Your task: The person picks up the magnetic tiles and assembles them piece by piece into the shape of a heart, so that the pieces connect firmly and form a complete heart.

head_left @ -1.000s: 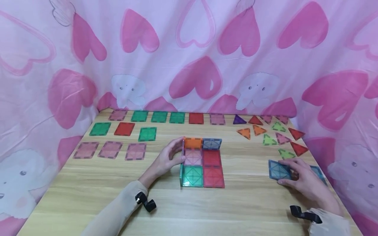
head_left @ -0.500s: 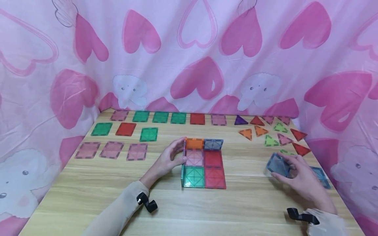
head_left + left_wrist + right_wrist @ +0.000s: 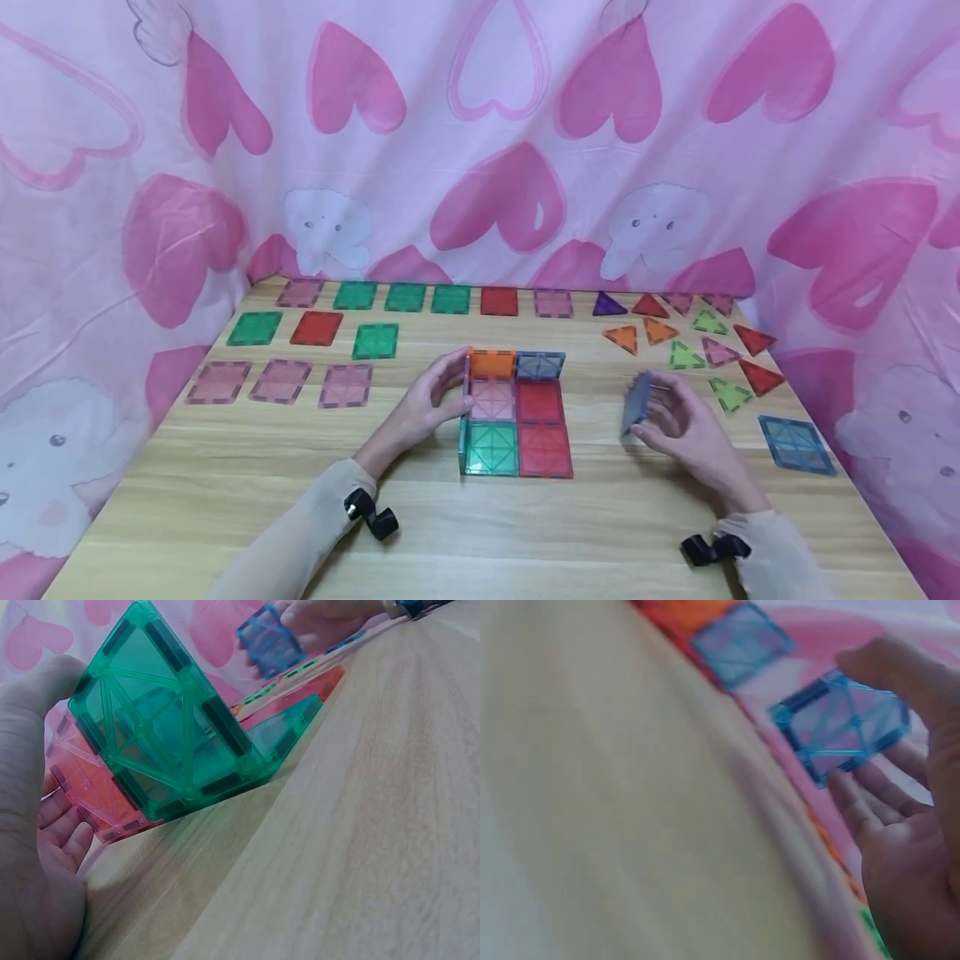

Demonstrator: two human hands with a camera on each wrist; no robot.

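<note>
My left hand (image 3: 423, 404) grips the left wall of a magnetic tile structure (image 3: 545, 450), thumb and fingers at its pink wall tile (image 3: 86, 784). A green wall tile (image 3: 150, 727) stands nearest in the left wrist view. The structure's floor is green, pink and red squares; an orange tile (image 3: 492, 364) and a blue tile (image 3: 539, 365) stand upright along its back. To the right of it, my right hand (image 3: 693, 433) pinches a blue square magnetic tile (image 3: 847, 724) between thumb and fingers, held nearly upright above the table.
Another blue square tile (image 3: 797, 445) lies at the right table edge. Several triangle tiles (image 3: 686, 356) are spread at the back right. Green, red and pink square tiles (image 3: 346, 386) lie in rows at the back and left. A pink heart-print curtain (image 3: 498, 200) surrounds the wooden table (image 3: 585, 533).
My right hand has moved left toward the structure with the blue tile, turning it from flat to nearly upright. It has uncovered the other blue tile. My left hand stays put.
</note>
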